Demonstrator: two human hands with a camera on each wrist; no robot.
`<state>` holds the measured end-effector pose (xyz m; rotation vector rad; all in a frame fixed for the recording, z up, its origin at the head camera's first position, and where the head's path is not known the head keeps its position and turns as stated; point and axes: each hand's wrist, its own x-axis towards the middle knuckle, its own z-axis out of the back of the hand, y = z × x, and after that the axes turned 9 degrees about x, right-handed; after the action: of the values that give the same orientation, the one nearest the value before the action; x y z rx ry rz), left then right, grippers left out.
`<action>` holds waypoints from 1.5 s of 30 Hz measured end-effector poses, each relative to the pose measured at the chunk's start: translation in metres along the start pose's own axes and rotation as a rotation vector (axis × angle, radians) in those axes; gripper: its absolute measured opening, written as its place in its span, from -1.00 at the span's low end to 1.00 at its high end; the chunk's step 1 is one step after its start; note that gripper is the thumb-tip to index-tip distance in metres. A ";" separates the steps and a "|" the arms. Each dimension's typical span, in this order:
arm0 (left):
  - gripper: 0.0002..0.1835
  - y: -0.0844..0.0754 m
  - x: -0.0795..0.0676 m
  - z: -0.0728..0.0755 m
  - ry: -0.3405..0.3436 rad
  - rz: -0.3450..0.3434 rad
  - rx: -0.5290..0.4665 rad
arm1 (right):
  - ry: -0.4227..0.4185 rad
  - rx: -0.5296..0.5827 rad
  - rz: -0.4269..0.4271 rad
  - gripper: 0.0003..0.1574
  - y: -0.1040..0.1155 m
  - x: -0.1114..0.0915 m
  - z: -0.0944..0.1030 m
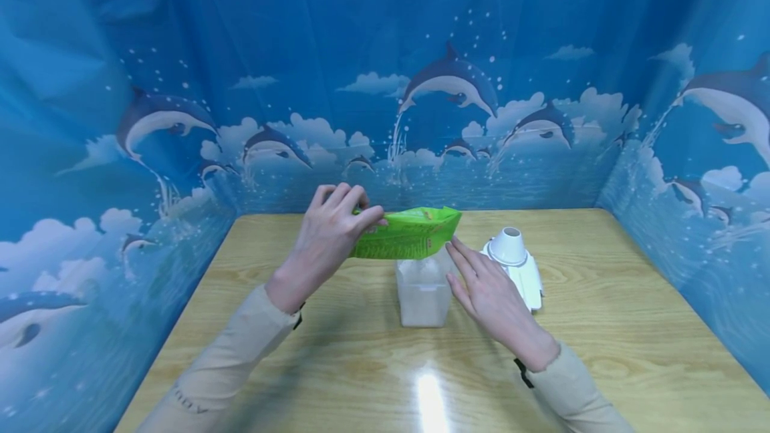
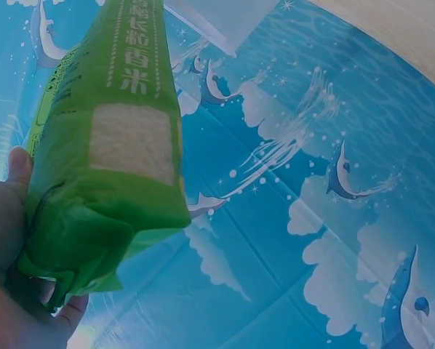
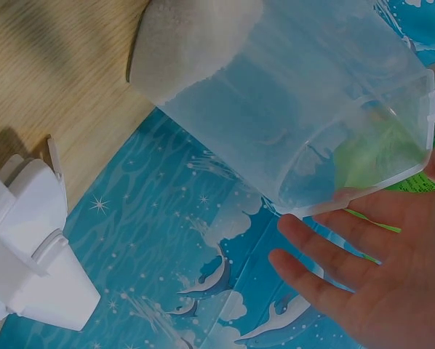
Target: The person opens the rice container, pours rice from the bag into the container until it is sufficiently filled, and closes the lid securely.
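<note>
My left hand grips the end of a green rice bag, thumb and fingers curled on it. The bag lies nearly level over a translucent plastic container. In the left wrist view, pale grains show through a window in the bag. The right wrist view shows white grains gathered at the container's bottom, and the bag's green shows through its mouth. My right hand has its fingers extended beside the container's rim, fingertips right at it and near the bag's far end.
Just right of the container, a white plastic lid-like part with a cone-shaped spout lies on the wooden table. A blue dolphin-print curtain encloses the back and sides of the table.
</note>
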<state>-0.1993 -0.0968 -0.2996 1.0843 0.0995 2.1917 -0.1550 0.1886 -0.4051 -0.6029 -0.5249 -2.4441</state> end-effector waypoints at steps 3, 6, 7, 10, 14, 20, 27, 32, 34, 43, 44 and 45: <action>-0.84 0.000 0.000 0.000 -0.004 -0.001 -0.002 | -0.005 -0.002 0.004 -0.30 0.000 0.000 0.000; -0.85 0.000 0.000 0.000 -0.008 -0.002 -0.001 | -0.011 -0.005 0.007 -0.29 0.000 0.000 -0.001; -0.85 0.000 0.000 0.000 -0.009 -0.002 -0.002 | -0.012 -0.006 0.007 -0.29 0.000 0.000 -0.001; -0.85 0.001 0.001 0.000 -0.015 -0.004 -0.002 | -0.015 -0.007 0.008 -0.29 0.000 0.000 -0.001; -0.85 0.001 0.001 0.000 -0.024 -0.006 -0.004 | -0.012 -0.007 0.008 -0.29 -0.001 0.000 -0.001; -0.85 0.001 0.001 0.000 -0.031 -0.006 -0.004 | -0.006 -0.009 0.005 -0.30 -0.001 -0.001 -0.001; -0.84 0.001 0.002 0.001 -0.035 -0.006 -0.002 | -0.010 -0.009 0.009 -0.30 -0.001 0.000 -0.001; -0.85 0.001 0.002 0.001 -0.034 -0.005 -0.002 | -0.011 -0.009 0.011 -0.29 -0.001 0.000 -0.001; -0.86 0.002 0.002 0.001 -0.034 -0.005 0.000 | -0.013 -0.010 0.014 -0.29 -0.001 0.000 -0.001; -0.88 0.002 0.003 0.003 -0.030 -0.006 0.005 | -0.017 -0.006 0.016 -0.29 -0.001 0.000 -0.001; -0.88 0.002 0.003 0.003 -0.030 -0.007 0.005 | -0.017 -0.006 0.015 -0.30 -0.001 0.000 -0.001; -0.88 0.002 0.003 0.003 -0.030 -0.006 0.004 | -0.016 -0.005 0.014 -0.30 -0.001 0.000 -0.001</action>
<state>-0.1995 -0.0977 -0.2950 1.1169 0.0945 2.1700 -0.1565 0.1886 -0.4064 -0.6269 -0.5193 -2.4297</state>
